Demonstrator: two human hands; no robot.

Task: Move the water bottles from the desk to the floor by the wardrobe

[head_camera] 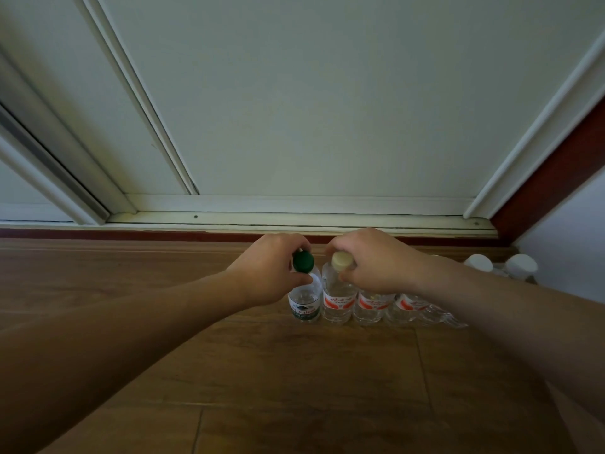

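A row of clear water bottles stands upright on the wooden floor [294,371] in front of the white sliding wardrobe doors [311,109]. At the row's left end is a green-capped bottle [304,303] with a green label; my left hand [271,273] grips its neck just under the cap. Beside it stands a white-capped bottle [339,299] with a red label, and my right hand [373,260] holds it around the cap. Two more red-labelled bottles [373,304] stand to the right, partly hidden behind my right forearm.
The wardrobe's sliding track [294,221] and a dark red skirting strip [131,234] run along the floor edge behind the bottles. White bottle caps [520,265] show at the far right near a pale wall [573,231].
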